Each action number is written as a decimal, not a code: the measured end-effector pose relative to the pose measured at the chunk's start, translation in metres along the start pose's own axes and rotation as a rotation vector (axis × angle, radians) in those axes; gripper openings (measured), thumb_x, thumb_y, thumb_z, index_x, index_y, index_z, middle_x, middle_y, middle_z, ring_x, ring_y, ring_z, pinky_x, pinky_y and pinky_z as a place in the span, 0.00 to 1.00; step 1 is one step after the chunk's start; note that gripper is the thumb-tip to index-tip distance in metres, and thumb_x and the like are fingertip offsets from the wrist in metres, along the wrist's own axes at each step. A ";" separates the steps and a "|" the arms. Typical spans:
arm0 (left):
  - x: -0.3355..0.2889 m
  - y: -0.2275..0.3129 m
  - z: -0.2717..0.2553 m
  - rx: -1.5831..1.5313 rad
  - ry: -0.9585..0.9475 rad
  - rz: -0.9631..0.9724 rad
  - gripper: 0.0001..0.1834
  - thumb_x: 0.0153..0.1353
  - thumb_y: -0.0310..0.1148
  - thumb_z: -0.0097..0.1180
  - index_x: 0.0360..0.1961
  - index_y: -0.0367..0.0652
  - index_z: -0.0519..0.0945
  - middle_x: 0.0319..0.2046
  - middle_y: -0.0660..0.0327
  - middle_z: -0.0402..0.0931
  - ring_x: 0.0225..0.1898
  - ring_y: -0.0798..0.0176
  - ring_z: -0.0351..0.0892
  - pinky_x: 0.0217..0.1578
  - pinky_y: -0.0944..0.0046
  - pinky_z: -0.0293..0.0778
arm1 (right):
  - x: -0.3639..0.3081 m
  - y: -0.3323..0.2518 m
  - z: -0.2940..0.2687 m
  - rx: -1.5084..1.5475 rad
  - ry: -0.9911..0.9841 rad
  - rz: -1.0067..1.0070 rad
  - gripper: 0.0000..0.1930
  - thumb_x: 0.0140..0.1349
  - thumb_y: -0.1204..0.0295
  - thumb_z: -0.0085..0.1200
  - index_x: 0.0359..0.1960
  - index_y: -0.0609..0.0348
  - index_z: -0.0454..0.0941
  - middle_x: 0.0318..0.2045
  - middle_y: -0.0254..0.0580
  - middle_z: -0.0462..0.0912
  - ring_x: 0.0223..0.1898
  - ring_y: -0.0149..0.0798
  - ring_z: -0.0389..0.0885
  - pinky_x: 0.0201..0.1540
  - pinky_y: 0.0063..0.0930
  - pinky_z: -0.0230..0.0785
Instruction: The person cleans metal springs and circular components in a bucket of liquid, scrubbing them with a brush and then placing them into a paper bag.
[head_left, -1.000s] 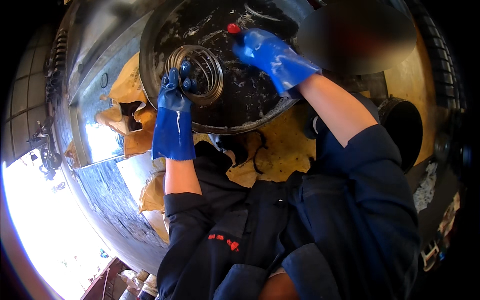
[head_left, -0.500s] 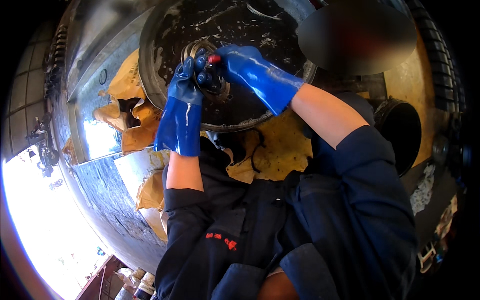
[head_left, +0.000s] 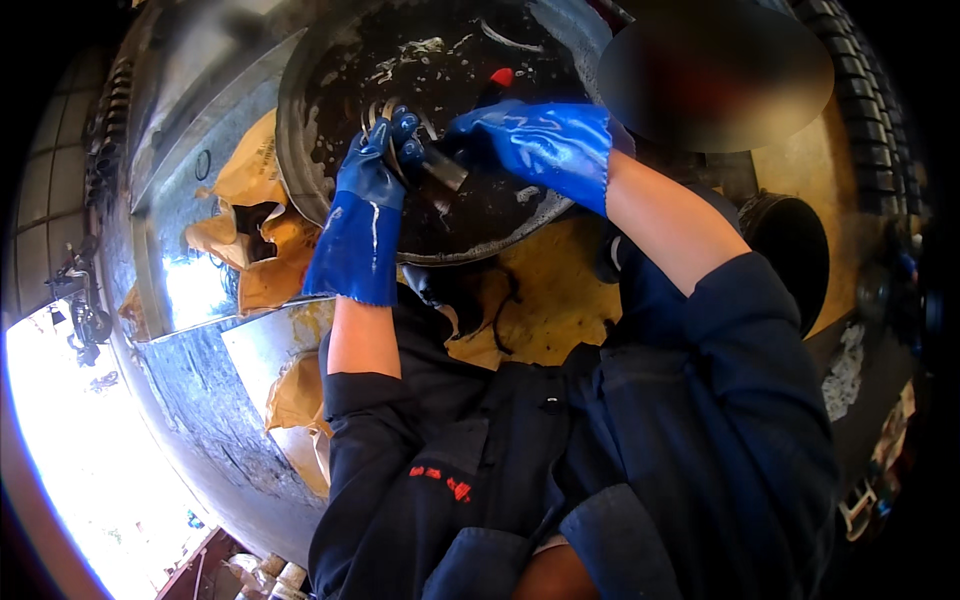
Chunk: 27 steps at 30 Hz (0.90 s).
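Both my hands wear blue rubber gloves and work over a round black basin (head_left: 310,190) of dark, foamy liquid. My left hand (head_left: 370,170) grips a round, ribbed metal part (head_left: 385,125) at the basin's middle. My right hand (head_left: 530,140) is closed on a brush with a red-tipped handle (head_left: 497,80), and its metal ferrule (head_left: 445,170) points at the ribbed part. The two hands are close together, almost touching. The brush's bristles are hidden behind my left glove.
The basin rests on a metal bench (head_left: 200,400) strewn with crumpled yellow-brown paper (head_left: 250,230). A black tyre (head_left: 870,120) curves along the right, with a dark round opening (head_left: 790,250) beside it. Bright daylight glares at the lower left.
My right hand came down from the basin's far rim to meet my left hand at the ribbed part. My left hand lifted and tilted the part slightly.
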<state>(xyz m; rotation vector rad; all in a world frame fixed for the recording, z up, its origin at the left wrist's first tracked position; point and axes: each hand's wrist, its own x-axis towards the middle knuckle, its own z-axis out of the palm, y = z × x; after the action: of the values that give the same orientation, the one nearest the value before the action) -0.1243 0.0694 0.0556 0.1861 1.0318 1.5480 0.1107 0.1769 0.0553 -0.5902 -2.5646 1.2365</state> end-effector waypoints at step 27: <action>-0.015 -0.045 0.020 1.991 0.247 0.322 0.28 0.55 0.38 0.73 0.58 0.47 0.82 0.56 0.53 0.83 0.61 0.48 0.82 0.61 0.54 0.78 | -0.012 -0.005 0.000 0.849 0.050 0.627 0.14 0.70 0.63 0.57 0.46 0.57 0.88 0.35 0.41 0.88 0.39 0.34 0.85 0.43 0.32 0.75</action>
<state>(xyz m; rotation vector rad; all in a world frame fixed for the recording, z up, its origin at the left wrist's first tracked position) -0.0750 0.0613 0.0425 1.5511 2.4653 0.2037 0.1196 0.1686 0.0589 -1.1954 -1.5647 2.2465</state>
